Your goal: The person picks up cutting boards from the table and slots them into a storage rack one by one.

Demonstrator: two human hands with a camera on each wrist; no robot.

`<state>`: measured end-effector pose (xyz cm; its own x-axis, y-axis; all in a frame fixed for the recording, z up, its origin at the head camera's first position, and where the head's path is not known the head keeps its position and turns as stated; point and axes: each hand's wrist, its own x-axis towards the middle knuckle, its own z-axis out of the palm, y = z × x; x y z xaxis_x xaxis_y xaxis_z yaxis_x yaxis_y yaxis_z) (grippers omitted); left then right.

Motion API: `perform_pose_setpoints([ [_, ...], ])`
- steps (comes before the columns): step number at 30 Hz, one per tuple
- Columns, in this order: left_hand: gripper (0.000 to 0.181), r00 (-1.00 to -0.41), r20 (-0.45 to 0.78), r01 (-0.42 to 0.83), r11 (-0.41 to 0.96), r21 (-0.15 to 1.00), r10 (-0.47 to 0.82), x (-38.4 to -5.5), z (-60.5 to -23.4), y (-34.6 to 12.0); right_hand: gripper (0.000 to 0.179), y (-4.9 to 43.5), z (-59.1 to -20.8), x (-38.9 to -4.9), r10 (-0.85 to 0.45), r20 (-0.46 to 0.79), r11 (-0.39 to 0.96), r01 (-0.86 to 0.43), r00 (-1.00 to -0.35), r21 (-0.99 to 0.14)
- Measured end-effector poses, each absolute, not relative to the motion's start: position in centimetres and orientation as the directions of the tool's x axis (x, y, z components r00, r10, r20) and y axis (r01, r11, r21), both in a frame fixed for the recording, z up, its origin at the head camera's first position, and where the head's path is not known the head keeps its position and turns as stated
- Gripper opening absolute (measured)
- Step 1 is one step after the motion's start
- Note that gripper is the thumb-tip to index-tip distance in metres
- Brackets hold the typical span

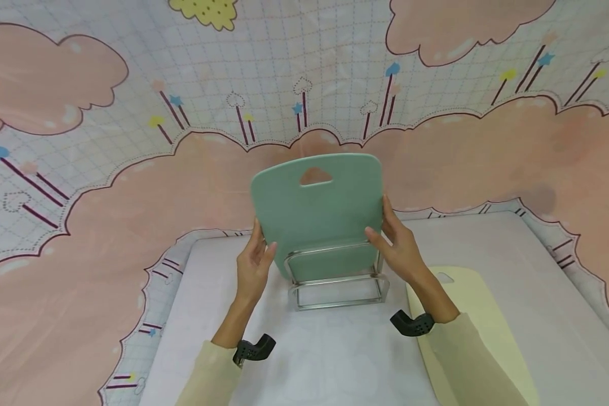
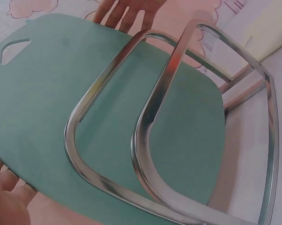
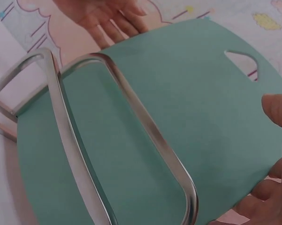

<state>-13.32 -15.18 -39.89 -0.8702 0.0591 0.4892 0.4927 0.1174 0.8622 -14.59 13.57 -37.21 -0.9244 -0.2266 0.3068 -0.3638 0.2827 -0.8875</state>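
Observation:
A green cutting board (image 1: 325, 211) with a handle hole stands nearly upright, its lower part behind the upper bar of a silver metal rack (image 1: 342, 278). My left hand (image 1: 254, 268) holds the board's left edge, thumb at the front and fingers toward the back. On the opposite edge, my right hand (image 1: 398, 245) grips it in the same way. In the left wrist view the rack's two rounded metal loops (image 2: 148, 112) cross in front of the board. The right wrist view shows the board (image 3: 145, 126) close behind the loops, with fingers partly hidden behind its edges.
A pale yellow cutting board (image 1: 482, 316) lies flat on the white table (image 1: 345, 349), partly beneath my right forearm. Behind the table hangs a patterned cloth (image 1: 462, 163) with clouds. A black camera band (image 1: 254, 348) sits on each wrist.

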Motion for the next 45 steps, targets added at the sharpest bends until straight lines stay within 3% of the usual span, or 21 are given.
perform_pose_setpoints([
  [19,0.062,-0.900,0.430,0.435,0.176,0.883,0.068,-14.2,-39.9,-14.6,0.073,14.4,-37.8,-15.0,-0.213,0.272,0.302,-0.328,-0.938,-0.895],
  [29,0.070,-0.938,0.341,0.346,0.200,0.916,0.060,-14.3,-39.5,-13.9,0.079,14.6,-38.4,-15.5,-0.236,0.294,0.315,-0.359,-0.926,-0.879],
  [38,0.064,-0.922,0.382,0.367,0.171,0.914,-0.060,-13.4,-40.1,-13.1,0.072,16.2,-39.9,-14.9,-0.178,0.213,0.295,-0.258,-0.961,-0.920],
  [45,0.050,-0.876,0.434,0.443,0.007,0.897,-0.212,-11.5,-42.4,-12.8,0.057,18.6,-42.9,-14.2,-0.118,0.200,0.298,-0.227,-0.973,-0.927],
])
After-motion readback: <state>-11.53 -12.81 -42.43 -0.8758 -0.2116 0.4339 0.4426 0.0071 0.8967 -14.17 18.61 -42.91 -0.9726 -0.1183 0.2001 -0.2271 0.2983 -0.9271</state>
